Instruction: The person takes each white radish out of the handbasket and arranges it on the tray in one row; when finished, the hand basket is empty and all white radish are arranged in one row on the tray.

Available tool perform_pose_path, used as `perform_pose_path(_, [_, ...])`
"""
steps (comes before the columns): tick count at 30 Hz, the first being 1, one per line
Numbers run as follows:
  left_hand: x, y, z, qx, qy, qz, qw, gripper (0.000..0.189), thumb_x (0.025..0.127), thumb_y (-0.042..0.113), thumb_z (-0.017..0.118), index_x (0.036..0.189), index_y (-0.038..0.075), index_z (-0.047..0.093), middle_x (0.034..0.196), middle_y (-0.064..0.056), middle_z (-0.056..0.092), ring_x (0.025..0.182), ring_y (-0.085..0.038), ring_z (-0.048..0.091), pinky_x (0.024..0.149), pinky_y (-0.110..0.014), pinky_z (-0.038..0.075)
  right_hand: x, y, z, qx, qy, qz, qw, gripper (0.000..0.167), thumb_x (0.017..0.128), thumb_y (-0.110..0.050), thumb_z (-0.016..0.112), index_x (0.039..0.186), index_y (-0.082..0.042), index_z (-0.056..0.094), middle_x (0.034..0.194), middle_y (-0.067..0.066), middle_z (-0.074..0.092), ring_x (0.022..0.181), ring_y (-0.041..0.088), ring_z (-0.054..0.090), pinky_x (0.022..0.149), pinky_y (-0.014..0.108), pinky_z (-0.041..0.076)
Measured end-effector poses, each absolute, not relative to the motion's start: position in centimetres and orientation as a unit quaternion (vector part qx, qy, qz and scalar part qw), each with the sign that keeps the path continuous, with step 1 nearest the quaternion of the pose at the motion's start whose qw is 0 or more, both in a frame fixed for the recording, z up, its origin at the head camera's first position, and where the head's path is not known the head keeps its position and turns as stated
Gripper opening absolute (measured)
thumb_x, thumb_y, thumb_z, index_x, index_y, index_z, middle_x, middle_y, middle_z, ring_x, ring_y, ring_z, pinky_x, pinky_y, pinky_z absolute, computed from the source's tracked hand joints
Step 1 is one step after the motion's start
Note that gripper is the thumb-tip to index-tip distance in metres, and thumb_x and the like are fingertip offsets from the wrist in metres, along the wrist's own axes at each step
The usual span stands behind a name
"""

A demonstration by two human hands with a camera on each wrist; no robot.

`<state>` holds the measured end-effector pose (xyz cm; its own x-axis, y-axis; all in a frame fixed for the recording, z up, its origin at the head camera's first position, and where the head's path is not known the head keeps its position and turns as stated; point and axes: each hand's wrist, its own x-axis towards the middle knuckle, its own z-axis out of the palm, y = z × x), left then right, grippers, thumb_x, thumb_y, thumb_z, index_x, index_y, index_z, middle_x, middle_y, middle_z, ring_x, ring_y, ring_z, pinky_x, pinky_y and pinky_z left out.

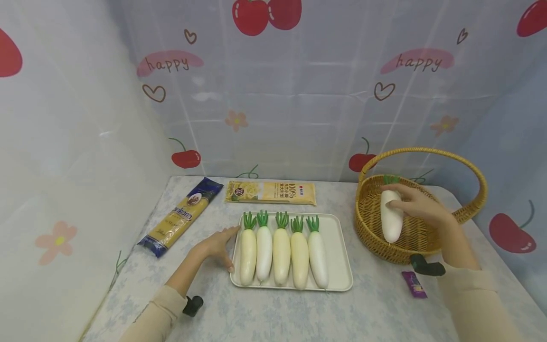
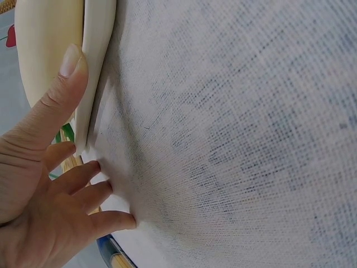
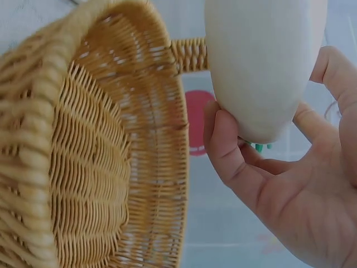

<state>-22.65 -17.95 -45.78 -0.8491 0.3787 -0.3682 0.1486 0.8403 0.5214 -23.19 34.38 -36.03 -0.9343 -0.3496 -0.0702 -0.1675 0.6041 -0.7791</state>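
Note:
In the head view my right hand (image 1: 414, 205) grips a white radish (image 1: 391, 221) with green leaf stubs, held over the wicker basket (image 1: 363, 232). The right wrist view shows thumb and fingers curled round the radish (image 3: 262, 61), with the basket (image 3: 156, 167) beside it. My left hand (image 1: 218, 246) touches the left edge of a white tray (image 1: 339, 256), its fingers spread. Several white and cream radishes (image 1: 281, 256) lie side by side on that tray, leaves toward the back. From the left wrist, the thumb of my left hand (image 2: 50, 190) rests at the tray rim (image 2: 100, 50).
A yellow noodle packet (image 1: 273, 192) lies behind the tray. To the left is a blue and yellow pasta packet (image 1: 181, 216), set at a slant. A small purple packet (image 1: 413, 285) lies in front of the basket, whose tall handle (image 1: 423, 151) arches above it.

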Motion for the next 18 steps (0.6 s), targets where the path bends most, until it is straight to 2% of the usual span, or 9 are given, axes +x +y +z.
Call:
perform_pose_path(7, [-22.7,-18.0,-45.8,0.143,0.93,0.246,0.232,0.12,0.05,0.017,0.092,0.148,0.004,0.025,0.151,-0.024,0.023,0.139,-0.043,0.017,0.112,-0.057,0.018,-22.1,33.2,-36.0,-0.163,0.888,-0.419,0.097,0.051,0.095,-0.018,0.055,0.139,0.0,0.037,0.125,0.025,0.046,0.088,0.019,0.054,0.068,0.035,0.052])
perform_pose_path(13, [-22.7,-18.0,-45.9,0.146,0.93,0.244,0.233,0.12,0.05,0.017,0.092,0.149,0.004,0.024,0.152,-0.023,0.022,0.139,-0.044,0.016,0.112,-0.059,0.018,-21.0,32.3,-36.2,-0.177,0.893,-0.406,0.078,0.05,0.093,-0.017,0.057,0.137,0.0,0.041,0.125,0.021,0.05,0.093,0.015,0.054,0.072,0.034,0.051])
perform_pose_path(18, [-22.7,-18.1,-45.9,0.147,0.929,0.246,0.233,0.121,0.05,0.017,0.092,0.149,0.004,0.024,0.151,-0.024,0.023,0.139,-0.044,0.017,0.112,-0.059,0.018,-19.9,31.1,-36.4,-0.184,0.89,-0.409,0.075,0.05,0.092,-0.017,0.058,0.137,-0.001,0.042,0.128,0.022,0.048,0.098,0.021,0.052,0.074,0.037,0.049])
